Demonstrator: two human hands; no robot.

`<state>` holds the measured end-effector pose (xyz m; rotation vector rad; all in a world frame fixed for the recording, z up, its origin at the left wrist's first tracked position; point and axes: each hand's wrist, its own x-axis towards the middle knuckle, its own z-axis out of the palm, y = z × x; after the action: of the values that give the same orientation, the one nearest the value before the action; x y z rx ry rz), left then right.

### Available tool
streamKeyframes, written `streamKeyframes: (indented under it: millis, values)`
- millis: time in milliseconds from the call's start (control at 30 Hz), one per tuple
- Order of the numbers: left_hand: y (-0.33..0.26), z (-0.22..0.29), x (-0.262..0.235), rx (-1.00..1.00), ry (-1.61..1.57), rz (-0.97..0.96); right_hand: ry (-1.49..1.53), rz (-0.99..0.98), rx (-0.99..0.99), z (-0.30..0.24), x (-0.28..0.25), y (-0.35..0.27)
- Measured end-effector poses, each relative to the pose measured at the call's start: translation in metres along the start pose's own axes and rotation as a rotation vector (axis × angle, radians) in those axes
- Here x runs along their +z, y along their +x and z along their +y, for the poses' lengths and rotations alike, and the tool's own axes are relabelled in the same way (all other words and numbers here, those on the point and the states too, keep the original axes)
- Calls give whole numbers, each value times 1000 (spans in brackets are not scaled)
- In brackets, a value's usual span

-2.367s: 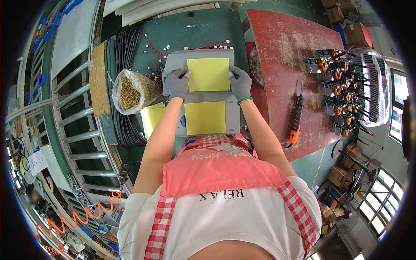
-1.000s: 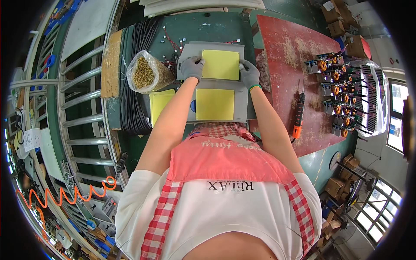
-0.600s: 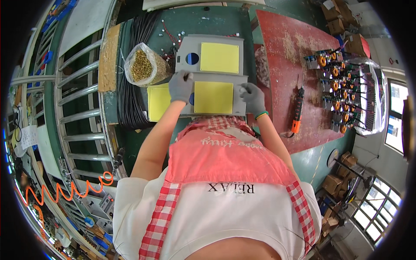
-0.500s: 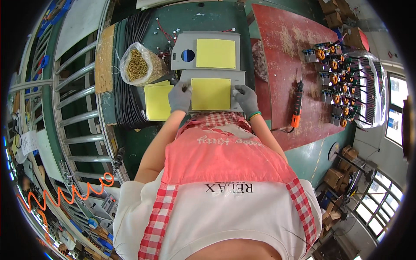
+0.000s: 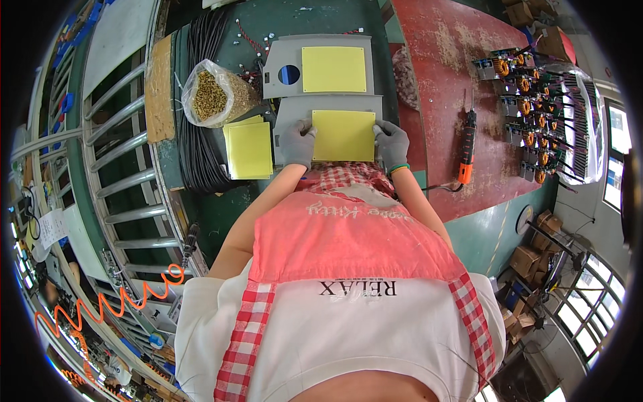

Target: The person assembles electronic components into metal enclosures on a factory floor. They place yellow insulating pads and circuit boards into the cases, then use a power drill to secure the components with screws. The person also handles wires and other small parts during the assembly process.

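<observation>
Both gloved hands, left [image 5: 297, 142] and right [image 5: 392, 143], press flat on the near grey metal panel [image 5: 288, 114] beside its square yellow sheet [image 5: 343, 135] (apparently being stuck down), while beyond it an identical panel [image 5: 278, 63] looks finished.

Illumination is bright and even across the bench [image 5: 315, 20], mostly diffuse from overhead. Daylight enters through windows [image 5: 613, 174] at the right rim, where panes are blown out to near white. Shadows are soft and short; a faint one lies under the screwdriver [image 5: 467, 147]. Mild glare shows on the plastic bag [image 5: 216, 94] and on clear wrap over the circuit boards [image 5: 576, 120]. Centre is sharp. Fisheye distortion is strong: the rack rails [image 5: 120, 147] curve markedly, and detail smears toward the black circular vignette. The lower rim is darker and softer.
</observation>
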<state>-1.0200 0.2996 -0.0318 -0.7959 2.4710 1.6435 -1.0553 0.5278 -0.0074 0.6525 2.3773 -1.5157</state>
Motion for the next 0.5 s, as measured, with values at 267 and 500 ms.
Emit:
streamKeyframes:
  millis: [267,500]
  values:
    - [-3,12,-1,-36,8,60,54,86,-70,11,8,11]
    - [-5,18,-3,-10,8,55,88,119,-65,14,13,11]
